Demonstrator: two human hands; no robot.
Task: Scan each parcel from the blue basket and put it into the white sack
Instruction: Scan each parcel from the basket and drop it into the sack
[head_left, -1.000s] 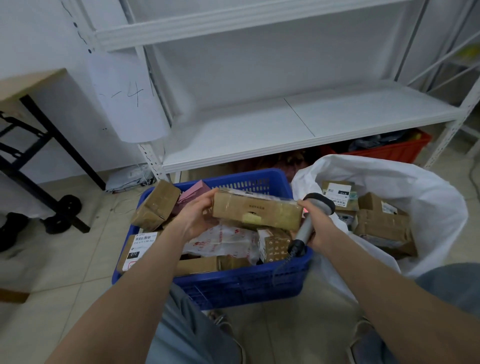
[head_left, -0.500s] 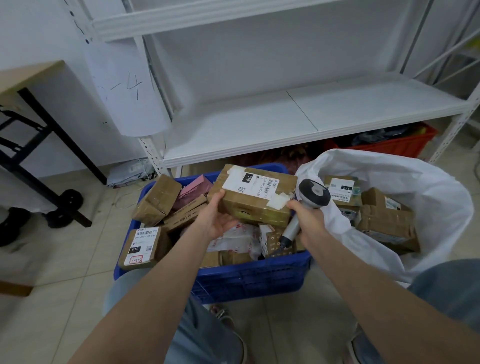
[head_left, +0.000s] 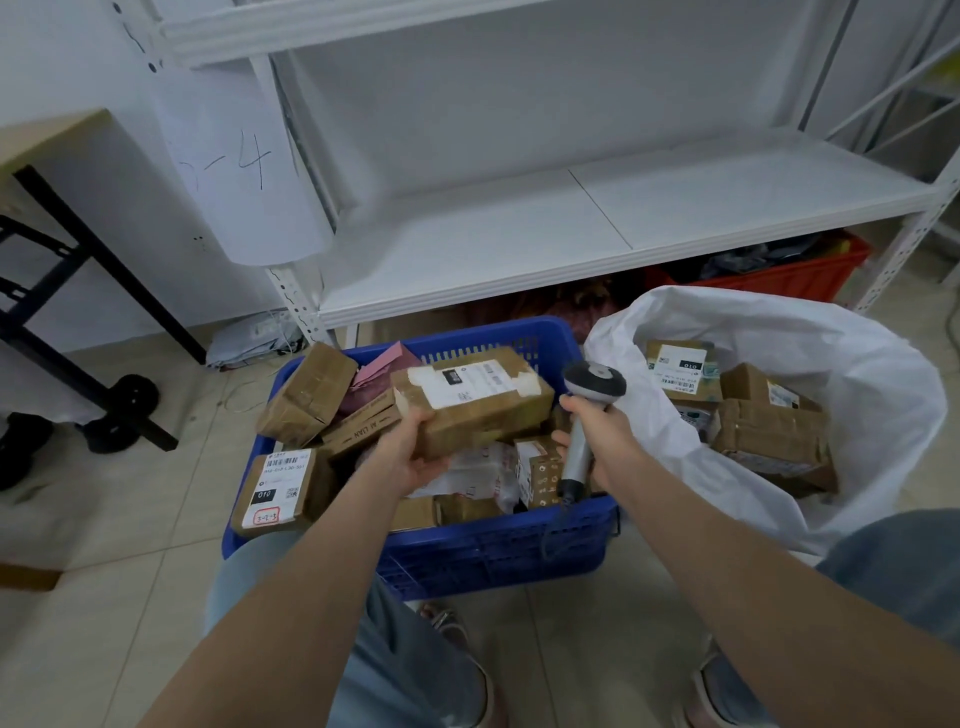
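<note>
The brown cardboard parcel (head_left: 483, 410) was up in the air over the middle of the blue basket (head_left: 493, 545), its white label (head_left: 462, 382) facing upward. The person's left hand (head_left: 410, 457) gripped its near left end, fingers curled underneath and thumb against the side. Just to the right of it, the right hand (head_left: 597, 436) was wrapped round the grey handle of a scanner (head_left: 595, 379). The scanner's round head stood up close beside the parcel's right end, and I could not tell whether the two touched.

Below the hands the basket sat on the tiled floor (head_left: 104, 519), packed with more parcels. A labelled box (head_left: 280, 488) marked 010 lay in its near left corner, a taped box (head_left: 309, 395) leaned tilted at the far left corner, and a pink packet (head_left: 384, 371) stood beside that. The person's knees in light jeans came in on either side of the basket.

Right of the basket, touching it, the white sack (head_left: 857, 415) stood open with several brown boxes (head_left: 769, 436) already inside.

Behind both ran a white metal shelf (head_left: 571, 223), with a red crate (head_left: 779, 273) underneath it. A sheet of paper (head_left: 244, 171) with a handwritten 4 hung on the shelf's left post. Further left stood a table with black legs (head_left: 104, 270).
</note>
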